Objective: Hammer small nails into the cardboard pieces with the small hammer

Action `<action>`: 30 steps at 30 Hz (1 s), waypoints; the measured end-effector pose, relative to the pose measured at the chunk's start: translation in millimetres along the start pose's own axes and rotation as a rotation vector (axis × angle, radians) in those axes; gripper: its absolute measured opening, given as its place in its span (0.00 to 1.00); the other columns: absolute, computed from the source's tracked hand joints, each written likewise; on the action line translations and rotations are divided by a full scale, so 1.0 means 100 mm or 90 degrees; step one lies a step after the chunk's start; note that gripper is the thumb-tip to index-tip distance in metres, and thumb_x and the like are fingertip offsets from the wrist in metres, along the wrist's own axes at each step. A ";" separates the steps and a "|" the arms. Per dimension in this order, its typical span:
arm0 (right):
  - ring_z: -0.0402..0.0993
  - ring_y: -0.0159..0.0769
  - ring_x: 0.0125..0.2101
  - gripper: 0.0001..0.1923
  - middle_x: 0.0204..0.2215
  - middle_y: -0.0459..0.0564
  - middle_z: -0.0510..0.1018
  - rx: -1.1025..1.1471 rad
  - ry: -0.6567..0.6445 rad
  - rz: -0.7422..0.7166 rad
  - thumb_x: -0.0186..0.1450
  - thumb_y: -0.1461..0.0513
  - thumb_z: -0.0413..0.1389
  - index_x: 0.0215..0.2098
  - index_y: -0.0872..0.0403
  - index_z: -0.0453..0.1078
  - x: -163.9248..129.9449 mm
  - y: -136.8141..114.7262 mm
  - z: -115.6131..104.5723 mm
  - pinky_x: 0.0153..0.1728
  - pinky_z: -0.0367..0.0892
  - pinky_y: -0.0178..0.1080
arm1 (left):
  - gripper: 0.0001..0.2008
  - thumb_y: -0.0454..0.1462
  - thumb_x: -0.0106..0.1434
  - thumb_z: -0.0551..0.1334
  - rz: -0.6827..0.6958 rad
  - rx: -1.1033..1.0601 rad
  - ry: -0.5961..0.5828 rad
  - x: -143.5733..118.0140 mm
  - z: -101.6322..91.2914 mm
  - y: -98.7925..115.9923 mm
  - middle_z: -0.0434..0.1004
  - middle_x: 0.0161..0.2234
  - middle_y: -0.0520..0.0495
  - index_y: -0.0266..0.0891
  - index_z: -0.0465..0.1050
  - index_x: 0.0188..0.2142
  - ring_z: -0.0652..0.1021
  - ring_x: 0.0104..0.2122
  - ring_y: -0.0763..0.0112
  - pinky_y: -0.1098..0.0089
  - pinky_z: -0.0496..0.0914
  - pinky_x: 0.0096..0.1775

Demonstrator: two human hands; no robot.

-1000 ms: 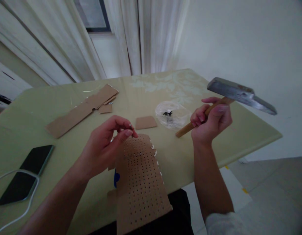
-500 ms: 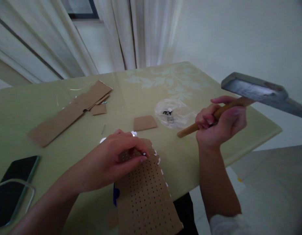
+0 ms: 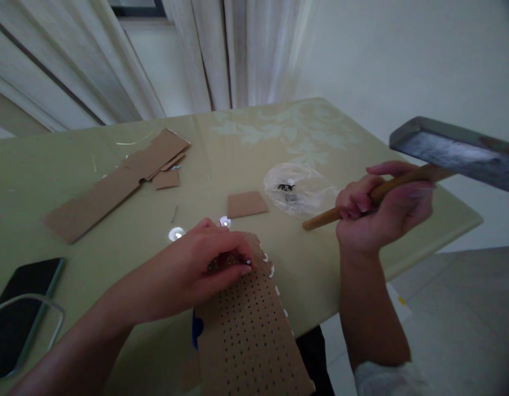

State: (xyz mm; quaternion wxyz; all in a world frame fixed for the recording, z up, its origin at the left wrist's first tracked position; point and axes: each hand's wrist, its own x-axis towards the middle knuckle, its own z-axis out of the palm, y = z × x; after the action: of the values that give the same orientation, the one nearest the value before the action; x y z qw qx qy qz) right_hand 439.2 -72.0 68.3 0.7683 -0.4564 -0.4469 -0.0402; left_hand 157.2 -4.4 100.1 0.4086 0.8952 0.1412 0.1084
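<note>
Down on the green table [image 3: 93, 181], the left hand [image 3: 204, 261] lies palm-down on the far end of a perforated cardboard strip [image 3: 250, 330], its fingers bent and pinched narrowly against the dotted surface; whether something small sits between the fingertips [image 3: 245, 268] cannot be told. That strip runs from under the hand toward the person, its near end hanging past the table's edge. Right of the strip and raised above the table, the right hand [image 3: 380, 212] is closed around the wooden handle of a hammer [image 3: 444, 159], with the grey metal head up and out to the right, beyond the table's corner, and the handle's butt pointing back toward the strip.

Just beyond the strip's far end lie a small cardboard square [image 3: 246, 204] and two little shiny round spots [image 3: 176, 234]. Farther right of the square sits a crumpled clear plastic bag [image 3: 299, 190] with small dark pieces inside. Well left of the strip, a long cardboard offcut [image 3: 114, 184] stretches across the table with smaller scraps beside it. Near the left edge, a dark phone [image 3: 21, 308] rests with a white cable [image 3: 31, 301] looped over it.
</note>
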 end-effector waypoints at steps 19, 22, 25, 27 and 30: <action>0.44 0.25 0.13 0.21 0.18 0.36 0.51 0.010 -0.002 -0.025 0.80 0.45 0.53 0.35 0.48 0.68 0.02 -0.02 0.04 0.15 0.44 0.33 | 0.10 0.36 0.80 0.60 0.001 0.021 -0.033 -0.01 0.00 0.05 0.88 0.49 0.55 0.52 0.79 0.53 0.84 0.46 0.69 0.64 0.69 0.55; 0.44 0.27 0.13 0.21 0.18 0.37 0.51 -0.016 0.002 -0.007 0.80 0.43 0.53 0.35 0.46 0.68 0.01 -0.04 0.04 0.15 0.45 0.33 | 0.10 0.35 0.81 0.60 0.002 0.019 -0.035 -0.01 0.00 0.05 0.87 0.49 0.56 0.52 0.79 0.53 0.83 0.46 0.70 0.64 0.68 0.55; 0.45 0.30 0.13 0.22 0.18 0.38 0.51 -0.056 0.004 0.036 0.78 0.40 0.53 0.36 0.45 0.67 0.00 -0.08 0.03 0.15 0.47 0.35 | 0.10 0.35 0.81 0.59 0.002 0.018 -0.042 -0.01 0.00 0.03 0.87 0.48 0.57 0.52 0.78 0.53 0.83 0.46 0.71 0.65 0.67 0.55; 0.45 0.31 0.14 0.24 0.18 0.39 0.50 -0.093 0.011 0.056 0.77 0.37 0.51 0.38 0.44 0.68 -0.01 -0.09 0.01 0.16 0.48 0.36 | 0.10 0.35 0.82 0.59 0.001 0.018 -0.047 -0.01 0.01 0.02 0.87 0.48 0.58 0.52 0.78 0.54 0.83 0.46 0.72 0.65 0.67 0.55; 0.46 0.32 0.14 0.27 0.19 0.39 0.51 -0.157 0.004 0.067 0.78 0.34 0.45 0.44 0.44 0.71 -0.03 -0.07 -0.02 0.17 0.49 0.37 | 0.11 0.36 0.82 0.59 -0.006 0.018 -0.058 -0.01 0.01 0.02 0.87 0.49 0.59 0.53 0.77 0.55 0.82 0.46 0.72 0.64 0.65 0.56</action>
State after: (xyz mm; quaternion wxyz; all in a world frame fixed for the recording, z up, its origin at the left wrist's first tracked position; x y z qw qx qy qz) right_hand 435.7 -78.6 70.7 0.7088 -0.5698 -0.4120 -0.0557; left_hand 156.8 -6.8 100.8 0.4021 0.9043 0.1282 0.0633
